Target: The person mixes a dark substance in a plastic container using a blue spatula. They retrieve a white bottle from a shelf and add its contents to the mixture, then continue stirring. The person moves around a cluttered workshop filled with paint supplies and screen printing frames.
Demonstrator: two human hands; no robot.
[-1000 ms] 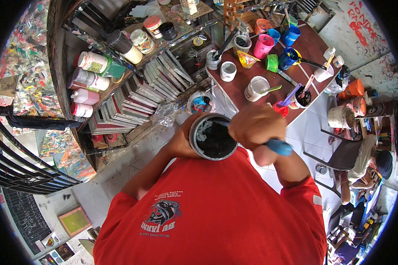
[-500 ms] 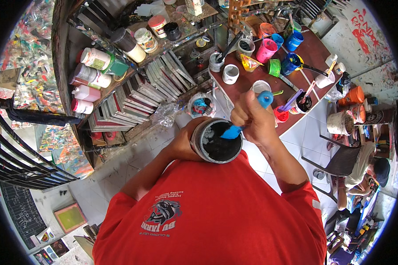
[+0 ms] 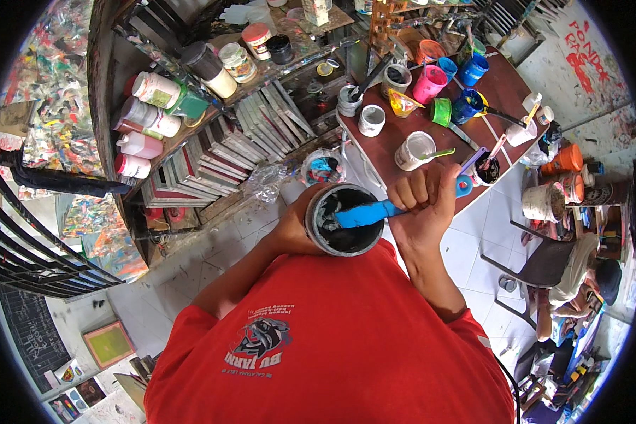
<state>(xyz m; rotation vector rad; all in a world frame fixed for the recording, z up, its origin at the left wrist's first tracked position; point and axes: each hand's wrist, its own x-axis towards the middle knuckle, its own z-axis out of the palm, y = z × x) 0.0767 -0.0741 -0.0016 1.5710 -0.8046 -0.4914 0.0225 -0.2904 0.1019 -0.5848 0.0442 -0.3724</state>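
My left hand (image 3: pixel 298 225) wraps round the side of a grey tub (image 3: pixel 312 230) of dark paint, holding it in front of my chest with its mouth up. In my closed right hand (image 3: pixel 425 201) is a blue spatula (image 3: pixel 366 214). Its flat blade reaches over the tub's rim, and the tip lies at the dark paint (image 3: pixel 346 240) inside. The handle's round end with a hole sticks out to the right of the fist. Just beyond that hand, a white cup (image 3: pixel 411 152) with a green stick stands on the brown table (image 3: pixel 403 134).
Paint pots, among them a pink cup (image 3: pixel 430 83) and a blue cup (image 3: pixel 466 106), crowd the table. At left, a wooden shelf (image 3: pixel 212 99) holds bottles above stacked frames (image 3: pixel 226 152). An open bucket (image 3: pixel 323 169) is on the floor. Another person (image 3: pixel 576 283) is at far right near a chair (image 3: pixel 544 261).
The spatula has gone from steeply tilted to lying nearly flat across the tub's mouth. My right hand has turned and moved lower and to the right. The tub stays almost in place.
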